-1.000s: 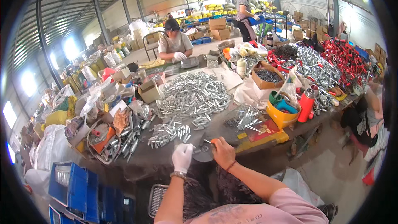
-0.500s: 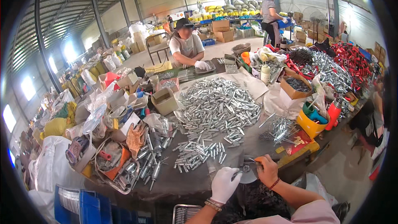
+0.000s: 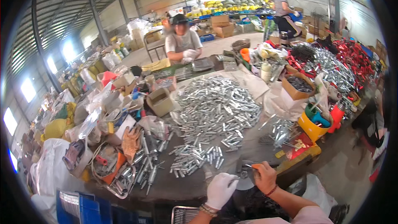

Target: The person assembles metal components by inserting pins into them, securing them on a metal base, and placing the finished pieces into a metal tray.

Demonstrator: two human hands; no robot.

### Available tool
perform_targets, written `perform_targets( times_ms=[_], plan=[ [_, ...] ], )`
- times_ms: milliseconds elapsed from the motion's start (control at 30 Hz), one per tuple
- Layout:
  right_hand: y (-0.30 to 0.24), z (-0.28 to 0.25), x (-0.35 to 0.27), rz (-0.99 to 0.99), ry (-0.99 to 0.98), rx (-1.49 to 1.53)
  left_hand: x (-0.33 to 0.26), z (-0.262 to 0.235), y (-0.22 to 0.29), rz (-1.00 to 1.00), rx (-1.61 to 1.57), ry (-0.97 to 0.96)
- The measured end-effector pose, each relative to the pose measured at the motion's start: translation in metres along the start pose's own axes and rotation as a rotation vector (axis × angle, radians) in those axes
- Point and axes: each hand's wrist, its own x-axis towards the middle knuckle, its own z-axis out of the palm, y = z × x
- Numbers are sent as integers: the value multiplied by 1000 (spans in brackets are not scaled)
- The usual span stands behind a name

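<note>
Small metal part [image 3: 244,173] half hidden between gloved left hand [image 3: 221,189], bare right hand [image 3: 265,177].

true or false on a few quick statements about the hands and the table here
1. The left hand wears a white glove. True.
2. The right hand is gloved too. False: it is bare, with a dark band at the wrist.
3. A big pile of silvery metal tubes lies on the table beyond the hands. True.
4. The yellow bucket stands at the table's left end. False: it stands to the right.
5. The person across the table is standing. False: that person sits.
</note>
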Motion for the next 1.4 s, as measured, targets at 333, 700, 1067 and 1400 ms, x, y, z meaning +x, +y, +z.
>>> perform_targets(
  times_ms=[333,700,1067,1400],
  plan=[
    [0,-6,4,-32,-76,165,4,5,18,-111,24,26],
    [12,-16,2,-88,23,362,3,12,24,-99,155,-10],
    [16,-17,3,-104,-84,346,8,14,21,-39,177,-27],
    [8,-14,7,16,-372,539,-7,-1,30,27,167,37]
  ],
)
